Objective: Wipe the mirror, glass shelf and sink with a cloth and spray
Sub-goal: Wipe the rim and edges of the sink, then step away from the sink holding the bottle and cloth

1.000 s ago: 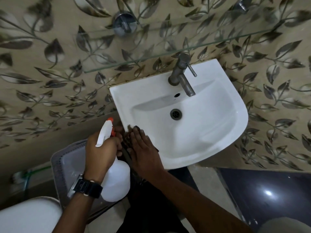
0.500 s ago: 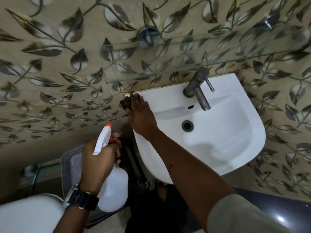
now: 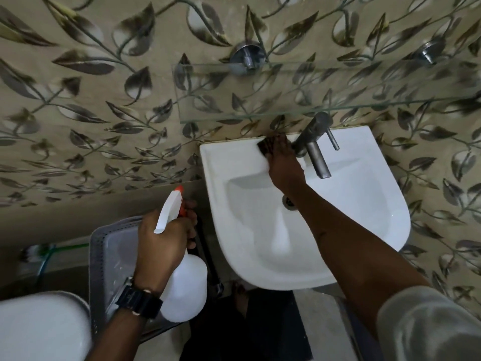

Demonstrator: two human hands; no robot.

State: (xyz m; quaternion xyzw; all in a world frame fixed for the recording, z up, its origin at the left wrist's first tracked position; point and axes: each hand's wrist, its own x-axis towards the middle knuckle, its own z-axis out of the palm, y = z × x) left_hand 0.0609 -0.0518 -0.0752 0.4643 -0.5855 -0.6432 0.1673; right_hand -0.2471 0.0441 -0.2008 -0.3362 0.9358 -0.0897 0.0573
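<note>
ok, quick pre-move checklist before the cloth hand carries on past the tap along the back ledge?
1. Cloth under the right hand: ok, the dark cloth is pressed on the back ledge of the sink.
2. Path to the right: not ok, the tap stands right beside the fingers; the wipe has to go round its base.
3. Spray bottle secure: ok, the left hand grips its neck, off to the side of the sink.
4. Nozzle direction: ok, it points up towards the wall, away from the wiping hand.
5. Glass shelf clearance: cannot tell how close it hangs above the hand.
6. Ledge behind the tap clean: cannot tell, it is hidden.
</note>
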